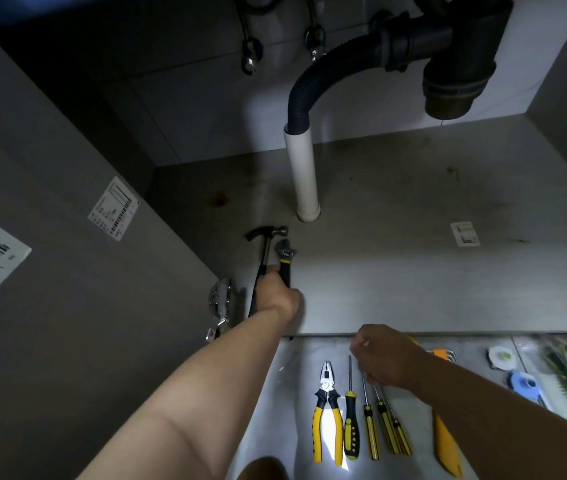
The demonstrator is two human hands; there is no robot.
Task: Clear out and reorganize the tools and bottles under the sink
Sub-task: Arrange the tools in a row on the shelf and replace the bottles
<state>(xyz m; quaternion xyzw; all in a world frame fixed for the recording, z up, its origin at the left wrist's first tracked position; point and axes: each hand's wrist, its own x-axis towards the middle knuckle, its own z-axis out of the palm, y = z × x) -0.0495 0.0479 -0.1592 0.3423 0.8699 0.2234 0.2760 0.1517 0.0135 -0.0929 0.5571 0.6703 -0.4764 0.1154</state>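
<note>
Left hand (277, 292), seemingly, around wrench (286, 252)

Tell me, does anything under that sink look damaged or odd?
Yes: the cabinet floor is stained, with a rusty brown spot left of the white pipe and dark smears around its base.

yellow-and-black pliers (326, 410), white pipe (303, 174), black ribbed hose (313, 84)
</note>
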